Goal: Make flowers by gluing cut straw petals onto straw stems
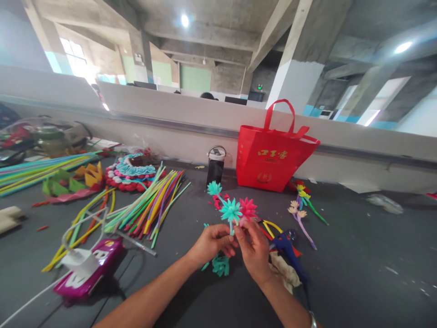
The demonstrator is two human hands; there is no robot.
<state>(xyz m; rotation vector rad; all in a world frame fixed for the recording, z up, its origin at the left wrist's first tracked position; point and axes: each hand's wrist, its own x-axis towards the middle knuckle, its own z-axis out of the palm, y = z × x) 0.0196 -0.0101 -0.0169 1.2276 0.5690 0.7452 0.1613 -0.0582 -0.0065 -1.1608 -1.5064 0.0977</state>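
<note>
A turquoise craft flower with fuzzy, pointed petals stands over my fingertips. My left hand pinches near its pale stem. My right hand is closed at the same stem from the other side, its fingertips close to the left ones. Just behind the right fingers shows a red-pink flower; which fingers grip it is hidden. A second turquoise bloom rises to the upper left on a thin stem. Below the hands, more turquoise petal pieces lie on the dark table.
Bundled coloured stems and a purple power strip lie left. Behind are a black bottle and a red bag. Right of my hands lie a blue glue gun, a crumpled cloth and finished flowers.
</note>
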